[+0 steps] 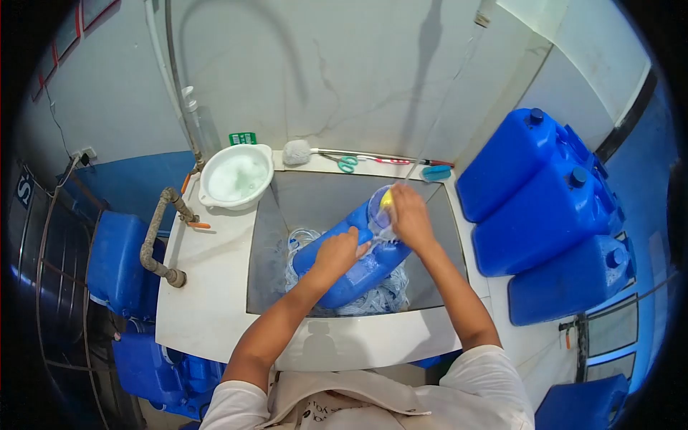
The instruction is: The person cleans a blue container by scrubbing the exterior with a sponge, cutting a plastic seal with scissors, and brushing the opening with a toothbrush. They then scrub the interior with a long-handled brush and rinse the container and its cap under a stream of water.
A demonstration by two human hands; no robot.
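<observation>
A blue plastic jug (344, 283) lies tilted in the grey sink (448, 251), on top of a pile of pale netting or cord (396, 288). My left hand (338, 252) is closed round the jug's handle. At the jug's upper right end, my right hand (411, 213) holds a yellow sponge (388, 200) against the wet, soapy surface. Part of the sponge is hidden under the fingers.
A white basin (236, 177) of suds stands left of the sink. Scissors (347, 164), a brush (297, 152) and a teal brush (436, 173) lie along the back ledge. Blue jugs (534, 215) stand at right. A pipe (154, 240) rises at left.
</observation>
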